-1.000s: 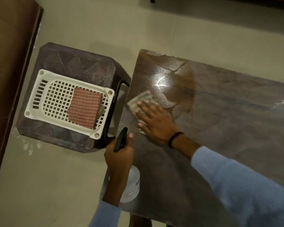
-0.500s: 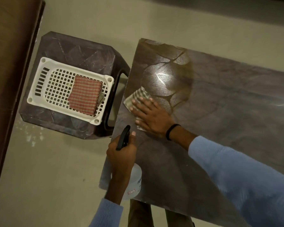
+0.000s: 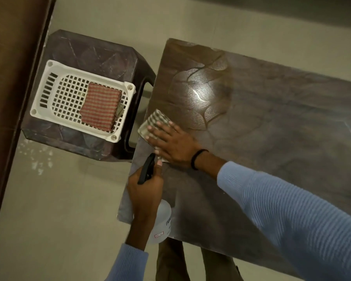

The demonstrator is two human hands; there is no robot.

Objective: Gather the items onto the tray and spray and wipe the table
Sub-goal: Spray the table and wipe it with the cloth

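My right hand (image 3: 171, 145) lies flat on a checked grey cloth (image 3: 155, 122) near the left edge of the dark brown table (image 3: 272, 122), fingers spread over it. My left hand (image 3: 145, 191) grips a white spray bottle (image 3: 161, 224) with a black trigger head (image 3: 147, 168), held over the table's near left corner. A white slotted tray (image 3: 49, 86) rests on a dark plastic stool (image 3: 97, 55) left of the table. In the tray lies a folded red checked cloth (image 3: 100, 106) with something greenish partly hidden under it.
A brown wooden piece of furniture (image 3: 10, 78) runs along the left side. Pale tiled floor (image 3: 59, 209) surrounds the stool and table. White specks mark the floor beside the stool. My legs show under the table's near edge.
My right hand has slid the grey cloth toward the table's left edge and a little nearer. The spray bottle has stayed in my left hand at the corner. The view has shifted slightly.
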